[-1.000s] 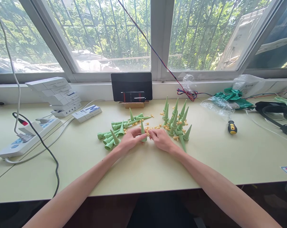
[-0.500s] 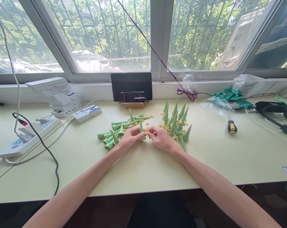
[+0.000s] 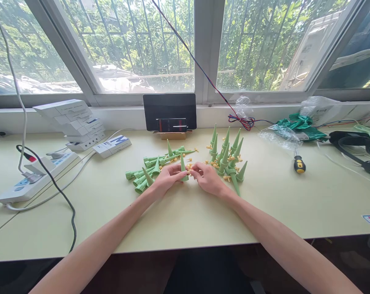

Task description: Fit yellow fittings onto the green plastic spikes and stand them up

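My left hand [image 3: 169, 176] is closed around a green plastic watering spike [image 3: 182, 162], which stands point up between thumb and fingers. At the spike's right side, my right hand [image 3: 207, 179] pinches a small yellow valve [image 3: 189, 173], partly hidden by the fingertips. Several loose green spikes [image 3: 142, 179] lie to the left, a few cones among them pointing up. A few small yellow valves [image 3: 190, 159] are scattered just beyond my hands. To the right stands a group of green spikes [image 3: 224, 158] with yellow valves on their sides.
A phone [image 3: 171, 125] leans against a dark tablet [image 3: 169, 107] at the back. White boxes [image 3: 70, 118] and a power strip [image 3: 37, 175] are on the left. A screwdriver [image 3: 299, 163], plastic wrapping [image 3: 279, 134] and a black headset [image 3: 356, 145] lie on the right.
Hardly anything differs. Both hands keep their places, with only a slight shift of the fingers at the spike and the valve.
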### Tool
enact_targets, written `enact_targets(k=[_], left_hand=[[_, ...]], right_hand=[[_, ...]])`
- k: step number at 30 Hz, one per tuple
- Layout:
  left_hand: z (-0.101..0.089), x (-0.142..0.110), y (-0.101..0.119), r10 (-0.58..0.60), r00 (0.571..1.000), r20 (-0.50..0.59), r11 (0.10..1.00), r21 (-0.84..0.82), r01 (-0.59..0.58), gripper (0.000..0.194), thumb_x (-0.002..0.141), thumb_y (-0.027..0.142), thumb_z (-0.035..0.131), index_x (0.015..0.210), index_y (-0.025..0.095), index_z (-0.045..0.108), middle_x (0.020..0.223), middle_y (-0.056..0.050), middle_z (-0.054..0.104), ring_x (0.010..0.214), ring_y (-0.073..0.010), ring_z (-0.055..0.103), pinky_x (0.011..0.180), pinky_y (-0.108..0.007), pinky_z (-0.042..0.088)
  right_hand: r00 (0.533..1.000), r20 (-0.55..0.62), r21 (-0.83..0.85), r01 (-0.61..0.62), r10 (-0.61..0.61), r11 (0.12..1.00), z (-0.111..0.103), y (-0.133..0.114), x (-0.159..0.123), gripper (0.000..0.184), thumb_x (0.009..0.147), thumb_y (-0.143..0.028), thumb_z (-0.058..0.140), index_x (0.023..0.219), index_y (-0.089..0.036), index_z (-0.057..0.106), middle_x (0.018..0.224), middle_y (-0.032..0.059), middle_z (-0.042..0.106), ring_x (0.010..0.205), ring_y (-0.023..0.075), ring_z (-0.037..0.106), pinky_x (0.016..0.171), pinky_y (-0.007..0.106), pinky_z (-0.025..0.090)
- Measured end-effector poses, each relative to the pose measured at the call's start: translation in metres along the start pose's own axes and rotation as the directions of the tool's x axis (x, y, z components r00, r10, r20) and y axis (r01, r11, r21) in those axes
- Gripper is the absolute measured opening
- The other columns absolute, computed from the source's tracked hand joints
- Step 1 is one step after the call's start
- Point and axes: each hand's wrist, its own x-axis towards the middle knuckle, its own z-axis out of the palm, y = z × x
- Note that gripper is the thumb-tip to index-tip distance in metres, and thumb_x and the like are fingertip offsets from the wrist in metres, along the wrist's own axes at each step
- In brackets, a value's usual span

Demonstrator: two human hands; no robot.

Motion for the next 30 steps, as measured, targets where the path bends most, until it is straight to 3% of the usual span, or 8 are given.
enact_targets(k=[15, 25, 30], left_hand=[[-0.0032, 0.0007, -0.0056, 0.032, 0.999, 0.036, 0.999, 0.024, -0.033, 0.045, 0.072, 0.048, 0.077, 0.104, 0.016, 0.072, 0.108, -0.012, 0.07, 0.095, -0.0254, 0.065, 0.069, -0.03, 0.054], [-0.0015, -0.002, -0.0045, 0.01, 0.999, 0.034, 1.0, 0.023, -0.011, 0.045, 0.071, 0.049, 0.077, 0.104, 0.018, 0.072, 0.108, -0.011, 0.071, 0.105, -0.0303, 0.064, 0.073, -0.032, 0.056], [-0.001, -0.0025, -0.0033, 0.001, 0.999, 0.051, 1.0, 0.028, -0.002, 0.044, 0.074, 0.048, 0.075, 0.105, 0.018, 0.071, 0.109, -0.012, 0.071, 0.109, -0.0316, 0.063, 0.072, -0.032, 0.057]], right_hand=[[1.0, 0.017, -0.063, 0.005, -0.004, 0.998, -0.003, -0.0024, -0.0005, 0.021, 0.089, -0.029, 0.05, 0.07, -0.02, 0.048, 0.064, -0.0026, 0.052, 0.058, 0.0111, 0.041, 0.057, 0.024, 0.032], [0.999, 0.03, -0.106, 0.019, -0.016, 0.994, -0.0039, -0.0044, -0.0017, 0.032, 0.092, -0.031, 0.045, 0.063, -0.02, 0.037, 0.059, -0.0036, 0.044, 0.056, 0.0105, 0.036, 0.055, 0.024, 0.027], [0.999, 0.042, -0.123, 0.018, -0.013, 0.992, -0.004, -0.0049, -0.0016, 0.033, 0.094, -0.032, 0.044, 0.063, -0.019, 0.043, 0.059, -0.0029, 0.047, 0.056, 0.0105, 0.039, 0.056, 0.024, 0.028]])
